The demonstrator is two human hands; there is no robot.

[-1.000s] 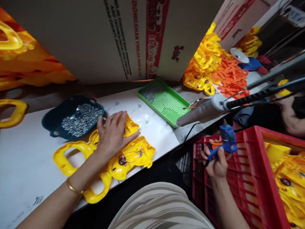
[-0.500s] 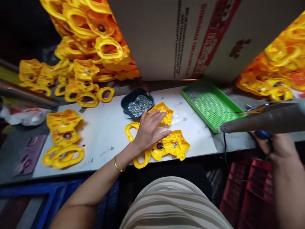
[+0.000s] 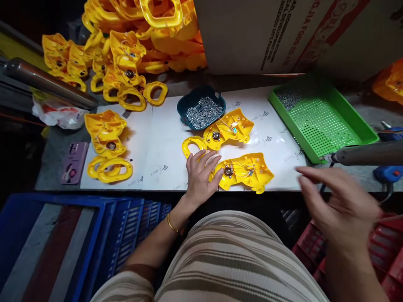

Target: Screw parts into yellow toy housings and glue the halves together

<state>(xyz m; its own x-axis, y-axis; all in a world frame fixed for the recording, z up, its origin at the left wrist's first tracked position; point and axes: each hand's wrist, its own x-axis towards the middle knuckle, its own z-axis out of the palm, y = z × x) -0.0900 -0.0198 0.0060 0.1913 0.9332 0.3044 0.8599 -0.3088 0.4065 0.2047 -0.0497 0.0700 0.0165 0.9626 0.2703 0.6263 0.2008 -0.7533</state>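
My left hand (image 3: 203,178) rests with fingers spread at the left end of the nearer yellow shell (image 3: 260,170), which has a round dark part and thin wires inside. Behind it lies a second yellow shell (image 3: 242,123) with similar wiring. A yellow ring (image 3: 185,147) is partly under my left fingers. My right hand (image 3: 340,201), somewhat blurred, hangs at the table's front edge right of the shells, fingers apart and holding nothing. Beyond the shells stands a dark bowl (image 3: 181,110) of small metal screws.
A green perforated tray (image 3: 359,126) with screws stands at the right, beside a grey metal tube (image 3: 371,155) and a blue tool (image 3: 388,173). Yellow parts (image 3: 108,128), a purple phone (image 3: 74,162) and a large carton (image 3: 239,37) surround the white sheet. Crates flank my lap.
The view has shifted right. My right hand has let go of the blue tool at the far right and come in toward the shells. My left hand has moved down to the nearer shell.
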